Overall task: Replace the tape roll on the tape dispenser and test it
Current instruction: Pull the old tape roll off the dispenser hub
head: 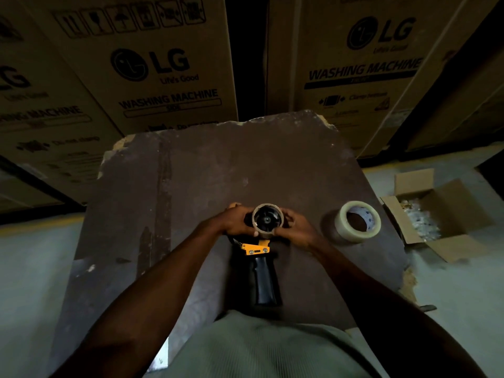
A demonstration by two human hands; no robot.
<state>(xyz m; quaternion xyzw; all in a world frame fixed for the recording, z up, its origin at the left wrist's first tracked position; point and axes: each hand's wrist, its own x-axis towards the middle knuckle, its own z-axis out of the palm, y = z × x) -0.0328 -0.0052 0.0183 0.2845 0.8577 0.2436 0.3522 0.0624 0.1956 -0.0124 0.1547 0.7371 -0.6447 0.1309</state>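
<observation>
Left side: tall LG washing machine carton (152,64) stands behind the table (191,186), second LG carton (362,58) further right, dark gap between them. Table top is dark brown, worn, chipped at the far corners, with a scuffed stripe down its left part. Nothing lies between the hands and the cartons.

Centre: tape dispenser (259,257) lies on the table, black pistol handle pointing back at the person, yellow bracket with two screws just above the handle. On its hub sits an empty cardboard core (267,221), brown ring, no tape visible on it, black spoked hub visible through the middle.

Left hand (234,221) is curled around the left side of the core and dispenser head, thumb tip against the core's lower edge. Right hand (296,227) is wrapped on the core's right side, fingers bent against the rim. Both grasp the core; it sits between the two sets of fingers, touching both. Whether the core is fully seated on the hub or partly off, cannot tell.

Right: new tape roll (357,222), clear tape on a printed core, rests tilted on the table near the right edge, apart from the right hand. Past the table edge, on the floor, an open small cardboard box (441,214) with pale contents, too blurred to identify.
</observation>
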